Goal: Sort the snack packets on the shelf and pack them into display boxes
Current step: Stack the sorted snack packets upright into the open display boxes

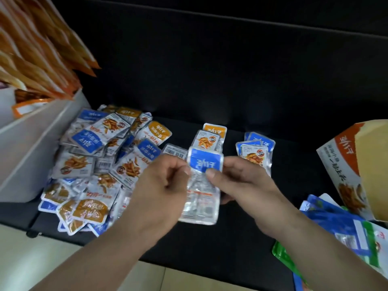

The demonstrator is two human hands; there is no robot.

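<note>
The small stack of blue-topped silvery foil snack packets (201, 196) hangs just over the black shelf (231, 238), each grip pinching it: the left hand (165, 181) at one side edge, the right hand (237, 179) with its thumb on the blue top. It looks light, limp and slick (packets could slide apart), so squeezing across the flat faces seems safest. Left of the grip lies a loose heap of mixed packets (100, 164); right of it, an orange-and-white cardboard display box (346, 171).

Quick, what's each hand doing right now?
Left hand: pinches the blue-topped packet at its left edge.
Right hand: grips the same packet, thumb on front.
</note>
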